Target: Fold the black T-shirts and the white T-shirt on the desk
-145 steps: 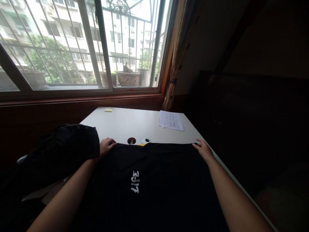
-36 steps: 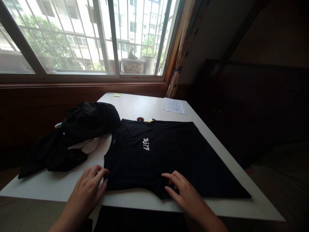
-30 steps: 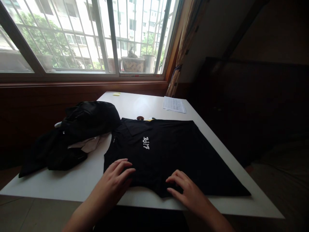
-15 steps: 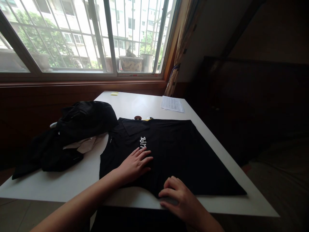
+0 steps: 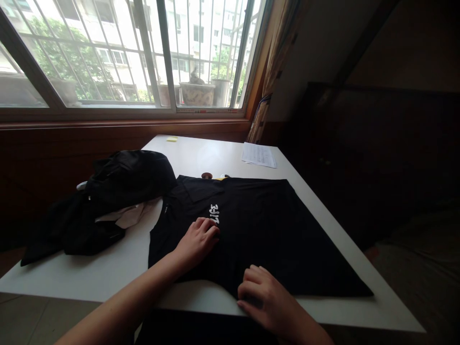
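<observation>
A black T-shirt (image 5: pixel 266 225) with white "Life" lettering lies spread on the white table, its neckline towards the left. My left hand (image 5: pixel 197 239) rests on the shirt just below the lettering. Its fingers are curled in against the cloth; the fingertips are partly hidden. At the shirt's near edge, my right hand (image 5: pixel 264 297) is closed, with the thumb under bent fingers and the cloth's edge at them. Exactly how much fabric each hand pinches is hard to see in the dim light.
A heap of dark clothes (image 5: pixel 129 182) with a pale pink piece (image 5: pixel 129 215) lies on the left of the white table (image 5: pixel 108 282). Behind the shirt are a small round brown object (image 5: pixel 206 176), paper sheets (image 5: pixel 259 155) and a yellow note (image 5: pixel 172 139). A barred window (image 5: pixel 118 57) stands beyond.
My left hand's fingers, stretched out flat before, have curled in on the shirt. My right hand's fingers have closed a little more at the near edge. The view has shifted slightly.
</observation>
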The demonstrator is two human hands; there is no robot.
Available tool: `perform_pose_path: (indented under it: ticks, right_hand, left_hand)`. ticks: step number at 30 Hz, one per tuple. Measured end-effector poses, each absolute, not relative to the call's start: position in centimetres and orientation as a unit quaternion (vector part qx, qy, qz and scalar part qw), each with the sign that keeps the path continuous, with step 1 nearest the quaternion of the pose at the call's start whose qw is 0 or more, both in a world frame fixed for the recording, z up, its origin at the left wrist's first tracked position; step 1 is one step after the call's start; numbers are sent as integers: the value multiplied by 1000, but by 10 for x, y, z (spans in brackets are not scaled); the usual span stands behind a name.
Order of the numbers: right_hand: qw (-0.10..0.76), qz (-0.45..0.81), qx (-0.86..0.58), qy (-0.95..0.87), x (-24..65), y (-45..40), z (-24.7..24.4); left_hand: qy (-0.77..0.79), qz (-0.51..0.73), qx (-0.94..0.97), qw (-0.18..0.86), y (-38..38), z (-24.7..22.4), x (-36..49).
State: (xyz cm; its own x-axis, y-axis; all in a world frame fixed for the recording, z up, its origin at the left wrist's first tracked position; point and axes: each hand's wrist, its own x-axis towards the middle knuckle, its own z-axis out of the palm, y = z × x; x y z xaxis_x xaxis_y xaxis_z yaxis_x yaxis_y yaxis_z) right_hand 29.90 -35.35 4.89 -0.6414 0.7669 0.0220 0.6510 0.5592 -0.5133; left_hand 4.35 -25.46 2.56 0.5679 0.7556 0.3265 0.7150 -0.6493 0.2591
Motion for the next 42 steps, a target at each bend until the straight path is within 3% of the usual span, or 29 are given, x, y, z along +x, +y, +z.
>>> perform_pose_path:
  ticks: [6, 15, 24, 28, 33, 42]
  right_hand:
    - [203, 163, -368, -893, 293, -352, 47]
    - [77, 142, -274, -948, 306, -349, 53]
    - [84, 158, -254, -951, 317, -352, 70]
    - [130, 154, -244, -949, 323, -350, 69]
    - [193, 106, -312, -924, 340, -341, 59]
    - [194, 15, -499, -844, 403, -296, 25]
  left_hand:
    - [413, 220, 883, 44, -255, 21, 45]
    - [365, 199, 909, 28, -241, 12, 23]
    - [390, 163, 906, 22, -233, 12, -31]
    - [392, 163, 905, 1, -257, 19, -57]
    - [382, 188, 905, 22, -313, 44, -80]
    - [413, 141, 899, 36, -367, 39, -113]
